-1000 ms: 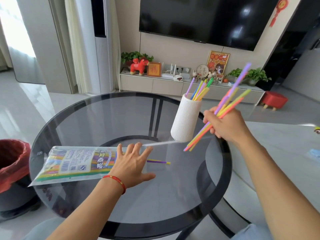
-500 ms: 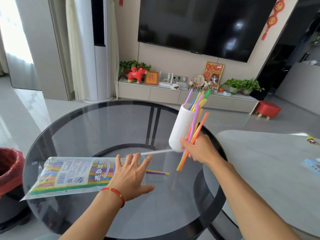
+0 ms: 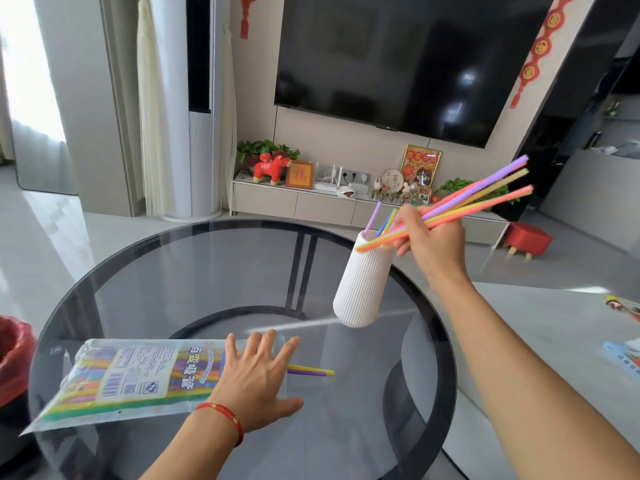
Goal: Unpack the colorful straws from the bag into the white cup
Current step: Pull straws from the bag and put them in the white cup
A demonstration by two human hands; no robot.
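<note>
White ribbed cup (image 3: 363, 282) is sitting on the round glass table (image 3: 207, 271), holding a few straws (image 3: 375, 214). Right hand (image 3: 429, 244) is gripping a straw bundle (image 3: 478, 199), tips at the rim, possibly just inside. Left hand (image 3: 256, 379), fingers spread, is pressing the clear plastic bag (image 3: 131, 379) flat; two straw ends (image 3: 311, 371) are poking out.

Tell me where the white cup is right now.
The white cup stands on the glass table toward its far right edge, right of centre in the head view, just left of the right hand.
</note>
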